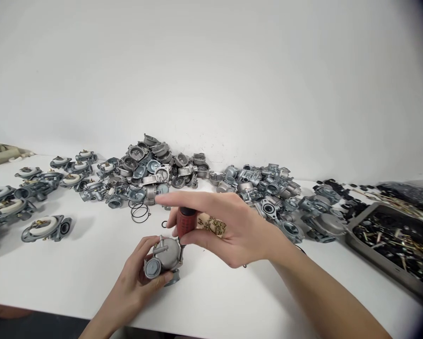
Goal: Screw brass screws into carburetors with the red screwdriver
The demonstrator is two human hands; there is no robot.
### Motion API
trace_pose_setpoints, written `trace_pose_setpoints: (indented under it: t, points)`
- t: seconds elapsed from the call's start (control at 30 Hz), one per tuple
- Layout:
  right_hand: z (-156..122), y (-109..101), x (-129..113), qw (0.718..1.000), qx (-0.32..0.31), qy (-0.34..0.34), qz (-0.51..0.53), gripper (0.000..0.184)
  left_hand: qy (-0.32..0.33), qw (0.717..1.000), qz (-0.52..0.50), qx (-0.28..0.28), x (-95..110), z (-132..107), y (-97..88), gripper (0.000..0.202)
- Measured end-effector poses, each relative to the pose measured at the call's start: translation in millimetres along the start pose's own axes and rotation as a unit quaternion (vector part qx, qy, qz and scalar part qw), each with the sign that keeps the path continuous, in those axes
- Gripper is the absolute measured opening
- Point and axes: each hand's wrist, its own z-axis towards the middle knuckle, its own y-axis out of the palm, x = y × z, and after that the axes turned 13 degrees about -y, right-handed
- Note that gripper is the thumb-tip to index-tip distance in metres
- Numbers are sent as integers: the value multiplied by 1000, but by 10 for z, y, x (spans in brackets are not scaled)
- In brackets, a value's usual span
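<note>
Near the table's front edge, my left hand is closed around a grey metal carburetor, its rounded bowl facing up. My right hand grips a screwdriver by its red and black handle, with the index finger stretched over the top. The short shaft points down at the right edge of the carburetor's bowl, where a brass-coloured screw shows. Whether the tip sits in the screw head is too small to tell. Behind my right hand lies a small pile of brass screws.
Piles of metal bowls and carburetor bodies stand along the wall. Carburetors with white floats are spread at the left. Black rubber rings lie mid-table. A metal tray of small parts is at the right.
</note>
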Motion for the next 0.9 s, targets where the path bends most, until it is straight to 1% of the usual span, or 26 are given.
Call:
trace_pose_setpoints:
  t: [0.1,0.23,0.27,0.4,0.47,0.53,0.57,0.67,0.73,0.83,0.9]
  points:
    - [13,80,25,999,41,-24,-21,39,5,1000,-2,11,-7,1,11,51]
    - [44,127,36,999,35,-35,-4,42,7,1000,-6,15,-12,4,23,51]
    - [47,136,44,998,42,-42,-5,41,3,1000,-8,15,-17,3,25,52]
    - [46,173,74,991,105,-82,-31,28,-14,1000,-7,19,-32,5,20,53]
    - [46,176,68,992,100,-76,-12,27,-5,1000,-5,12,-22,6,13,54]
    - [51,169,55,993,91,-70,23,32,11,1000,-4,0,-7,5,4,54]
    - [54,166,52,992,95,-71,33,31,18,1000,-4,-1,0,3,0,54]
    - [61,166,57,987,136,-78,30,27,19,1000,-3,3,11,-6,-8,49]
    - [63,171,62,988,130,-80,33,28,12,1000,-8,4,12,-10,-9,47]
    - [59,184,72,991,82,-82,66,35,7,1000,-16,1,3,-7,-3,51]
    - [53,200,87,991,79,-83,75,35,7,1000,-19,4,-7,0,1,53]
